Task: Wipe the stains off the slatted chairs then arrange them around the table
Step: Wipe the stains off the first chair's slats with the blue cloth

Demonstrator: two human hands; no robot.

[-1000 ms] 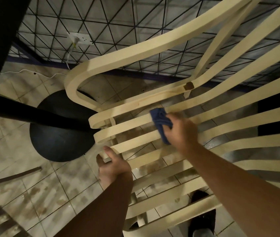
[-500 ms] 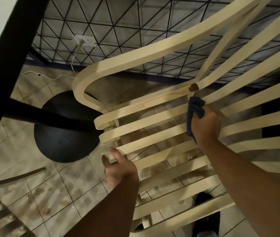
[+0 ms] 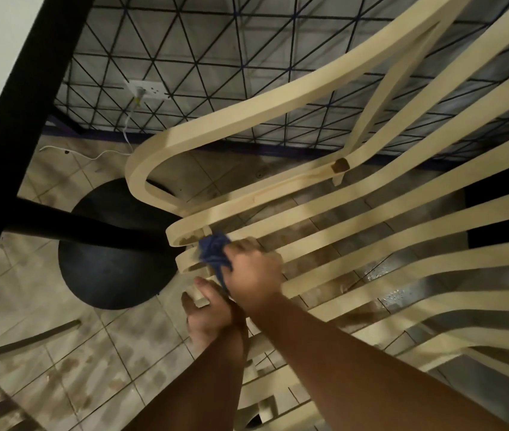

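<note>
Head view: right hand (image 3: 254, 272), fingers curled round a blue cloth (image 3: 214, 255), presses it on the cream slatted chair (image 3: 355, 219); left hand (image 3: 208, 312) grips a slat end, fingers curled.

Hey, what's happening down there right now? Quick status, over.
Right hand holds cloth on chair slat ends. Left hand grips a lower slat. Brown stains show beside cloth. Table base close by, nothing blocking.

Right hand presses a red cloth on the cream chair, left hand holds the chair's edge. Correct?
The cloth is blue, not red, per the head view. The right hand presses it on the chair; the left hand holds the chair's edge.
</note>
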